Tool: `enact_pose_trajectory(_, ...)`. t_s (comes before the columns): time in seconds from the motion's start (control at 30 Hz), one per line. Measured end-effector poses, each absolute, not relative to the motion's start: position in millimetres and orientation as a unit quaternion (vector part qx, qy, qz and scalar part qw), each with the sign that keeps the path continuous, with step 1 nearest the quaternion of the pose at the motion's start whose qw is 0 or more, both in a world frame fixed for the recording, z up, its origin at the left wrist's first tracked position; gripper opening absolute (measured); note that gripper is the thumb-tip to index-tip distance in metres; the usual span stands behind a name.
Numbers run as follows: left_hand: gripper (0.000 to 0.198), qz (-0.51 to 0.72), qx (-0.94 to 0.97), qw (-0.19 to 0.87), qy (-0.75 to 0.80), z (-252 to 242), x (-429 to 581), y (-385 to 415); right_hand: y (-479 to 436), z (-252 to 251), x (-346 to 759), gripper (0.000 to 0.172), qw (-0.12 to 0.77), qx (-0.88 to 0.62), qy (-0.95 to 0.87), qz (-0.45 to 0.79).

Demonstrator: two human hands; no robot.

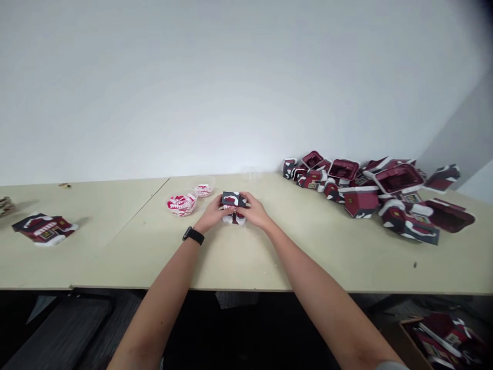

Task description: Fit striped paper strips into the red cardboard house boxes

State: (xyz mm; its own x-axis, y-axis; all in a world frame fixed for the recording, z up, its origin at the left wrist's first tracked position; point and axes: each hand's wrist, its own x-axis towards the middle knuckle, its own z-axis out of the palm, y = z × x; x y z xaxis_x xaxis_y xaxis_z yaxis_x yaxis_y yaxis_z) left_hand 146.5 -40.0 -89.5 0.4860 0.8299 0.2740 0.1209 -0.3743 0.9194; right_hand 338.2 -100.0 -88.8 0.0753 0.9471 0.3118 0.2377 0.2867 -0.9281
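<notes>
Both my hands grip a small toy house [234, 199] with a dark, snow-patched roof and a dark red front, held at the middle of the table. My left hand [211, 213], below a black wristwatch, closes on its left side. My right hand [256, 211] wraps its right side, the thumb near the front. Just left of my hands stands a clear bowl [181, 203] of red-and-white striped pieces. A second clear bowl [203, 190] with similar pieces sits behind it.
A heap of similar red houses [358, 187] spreads over the right of the table [246, 262]. One more house [45, 228] lies at the far left. A clear lid-like piece [252, 176] is near the wall. Below right, a cardboard box [406, 336] holds more houses.
</notes>
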Motion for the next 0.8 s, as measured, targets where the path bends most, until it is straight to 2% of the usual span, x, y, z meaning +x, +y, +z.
enact_pose_trajectory(0.8,0.076,0.391,0.731,0.458,0.321,-89.8,145.9,-40.8,-96.9,-94.2,339.0,0.057,0.532,-0.496,-0.61,0.315)
